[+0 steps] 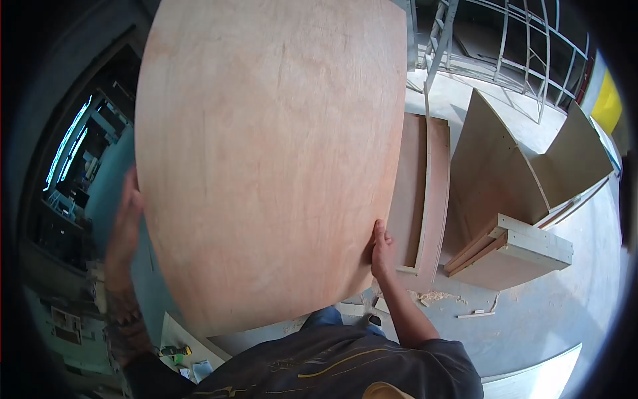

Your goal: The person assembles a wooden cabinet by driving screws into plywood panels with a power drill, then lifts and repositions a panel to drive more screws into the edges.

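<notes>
A large plywood sheet (272, 153) stands tilted up in front of me and fills the middle of the view. On its right edge, low down, my right hand (381, 253) is closed, with the thumb on the front face and the fingers mostly hidden behind. My left hand (125, 223) is at the left edge, slightly blurred. Its fingers are stretched upward and the thumb side is against or very near the edge; the fingertips are partly hidden.
Right of the sheet lie a shallow wooden frame panel (432, 199), tall curved boards (498, 156) and a box-like wooden piece (512, 256). Wood shavings (435, 297) litter the floor. A drill (174, 350) lies on a board at lower left. Metal frames (525, 46) stand behind.
</notes>
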Tool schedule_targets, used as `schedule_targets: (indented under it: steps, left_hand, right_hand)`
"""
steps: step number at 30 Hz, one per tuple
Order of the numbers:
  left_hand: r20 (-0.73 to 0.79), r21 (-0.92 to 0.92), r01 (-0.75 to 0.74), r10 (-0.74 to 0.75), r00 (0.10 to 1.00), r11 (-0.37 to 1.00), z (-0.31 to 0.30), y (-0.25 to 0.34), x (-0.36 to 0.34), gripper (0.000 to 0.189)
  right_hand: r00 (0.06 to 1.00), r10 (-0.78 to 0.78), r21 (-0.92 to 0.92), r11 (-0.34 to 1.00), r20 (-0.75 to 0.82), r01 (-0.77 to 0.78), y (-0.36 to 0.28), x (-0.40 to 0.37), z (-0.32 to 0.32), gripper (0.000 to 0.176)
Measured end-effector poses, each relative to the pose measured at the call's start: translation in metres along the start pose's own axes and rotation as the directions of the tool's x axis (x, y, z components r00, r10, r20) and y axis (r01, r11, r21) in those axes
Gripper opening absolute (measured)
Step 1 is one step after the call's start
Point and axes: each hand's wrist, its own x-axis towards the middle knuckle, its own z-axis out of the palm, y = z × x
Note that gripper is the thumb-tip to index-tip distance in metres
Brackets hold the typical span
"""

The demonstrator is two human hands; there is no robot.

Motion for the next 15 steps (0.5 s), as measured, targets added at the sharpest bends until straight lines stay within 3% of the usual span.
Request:
schedule_targets:
  steps: [1, 2, 4, 6, 8, 10, 11, 13, 15]
  left_hand:
    - [0.208, -0.231, 0.28, -0.234, 0.95, 0.932, -0.034, -0.078, 0.002, 0.09]
    - [0.302, -0.468, 0.379, -0.258, 0.918, 0.798, 0.001, -0.109, -0.01, 0.091]
    - [0.259, -0.713, 0.373, -0.272, 0.927, 0.594, 0.079, -0.1, 0.002, 0.081]
    - [0.077, -0.556, 0.255, -0.256, 0.964, 0.791, 0.117, -0.161, 0.037, 0.055]
    - [0.015, -0.133, 0.159, -0.159, 0.987, 0.978, 0.166, -0.216, 0.069, 0.032]
    - [-0.086, -0.128, 0.231, -0.243, 0.966, 0.965, 0.233, -0.268, 0.089, 0.025]
    - [-0.06, -0.183, 0.242, -0.256, 0.965, 0.953, 0.263, -0.312, 0.1, 0.024]
    - [-0.024, -0.234, 0.275, -0.288, 0.957, 0.933, 0.319, -0.383, 0.106, 0.026]
    - [0.0, -0.25, 0.291, -0.301, 0.954, 0.923, 0.354, -0.408, 0.11, 0.028]
  right_hand:
    - [0.998, 0.011, -0.09, 0.996, -0.059, -0.016, -0.024, 0.013, -0.011, 0.06]
    - [0.993, 0.021, -0.189, 0.981, -0.116, -0.042, -0.042, 0.024, -0.023, 0.062]
    - [0.98, 0.005, -0.223, 0.974, -0.198, -0.05, -0.055, 0.048, -0.04, 0.069]
    - [0.968, 0.053, -0.422, 0.893, -0.245, -0.156, -0.092, 0.046, -0.053, 0.073]
    - [0.958, 0.019, -0.478, 0.864, -0.287, -0.16, -0.068, 0.075, -0.078, 0.075]
    - [0.953, -0.015, -0.657, 0.728, -0.301, -0.196, -0.062, 0.093, -0.087, 0.08]
    - [0.95, -0.037, -0.662, 0.725, -0.311, -0.189, -0.062, 0.102, -0.089, 0.08]
    - [0.928, -0.049, -0.781, 0.558, -0.369, -0.281, -0.054, 0.115, -0.093, 0.085]
    - [0.908, -0.086, -0.802, 0.508, -0.411, -0.315, -0.032, 0.135, -0.101, 0.086]
